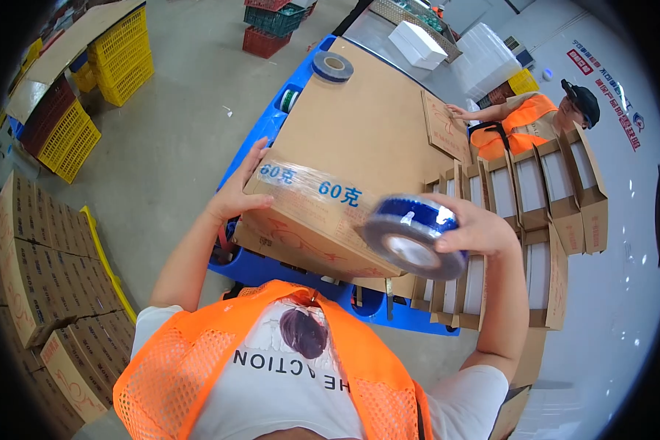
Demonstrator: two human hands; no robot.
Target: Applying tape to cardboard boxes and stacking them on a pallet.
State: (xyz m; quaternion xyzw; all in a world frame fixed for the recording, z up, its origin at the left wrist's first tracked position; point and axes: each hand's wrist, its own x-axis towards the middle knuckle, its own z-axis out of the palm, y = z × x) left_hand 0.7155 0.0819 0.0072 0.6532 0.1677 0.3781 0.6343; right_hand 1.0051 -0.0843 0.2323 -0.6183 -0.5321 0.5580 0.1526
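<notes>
Before me a brown cardboard carton (302, 231) with red print sits at the near end of the work table. A strip of clear packing tape (305, 181) with blue print runs along its upper edge toward a large tape roll (379, 234). My right hand (481, 225) grips this roll by its right side, at the carton's right end; the roll is slightly blurred. My left hand (236, 190) rests against the carton's left end, thumb on the near side and fingers spread toward the far corner, beside the start of the strip.
Another tape roll (333, 67) lies at the table's far end, near a flat folded carton (445, 129). A co-worker in an orange vest (520, 126) stands far right, behind rows of open cartons (533, 187). Stacked cartons (49, 275) and yellow crates (121, 60) stand left.
</notes>
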